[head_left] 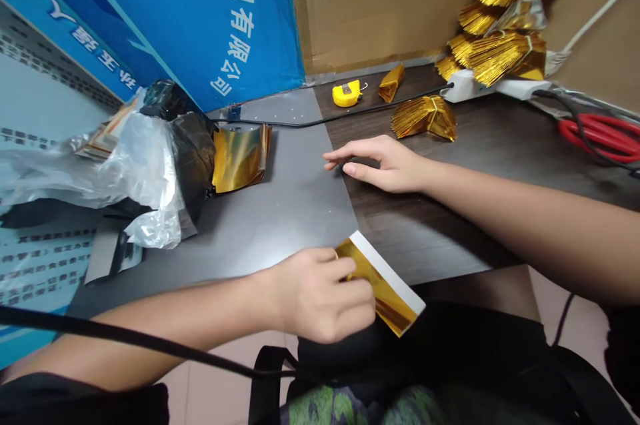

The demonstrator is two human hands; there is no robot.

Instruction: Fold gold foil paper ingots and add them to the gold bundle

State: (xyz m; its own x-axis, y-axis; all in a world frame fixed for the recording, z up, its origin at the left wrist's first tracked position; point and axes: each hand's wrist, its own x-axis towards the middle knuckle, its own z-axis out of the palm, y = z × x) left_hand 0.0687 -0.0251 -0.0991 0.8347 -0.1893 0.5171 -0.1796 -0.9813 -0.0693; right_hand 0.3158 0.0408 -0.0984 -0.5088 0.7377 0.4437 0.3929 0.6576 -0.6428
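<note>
**At the tabletop's near edge: gold foil sheet pinched in the left hand**

Over the near edge of the tabletop [440, 231], the left hand [320, 295] has its fingers [350, 291] curled shut on one end of the gold foil sheet [387, 288]. The sheet's white-bordered end juts out to their right. Farther back, well apart from the sheet, the right hand [385, 161] lies palm down with its fingers loosely stretched, touching the tabletop and holding nothing. At left, a crumpled plastic bag [150, 171] has contents I cannot make out. A stack of gold sheets [240, 158] lies just beside it.
</note>
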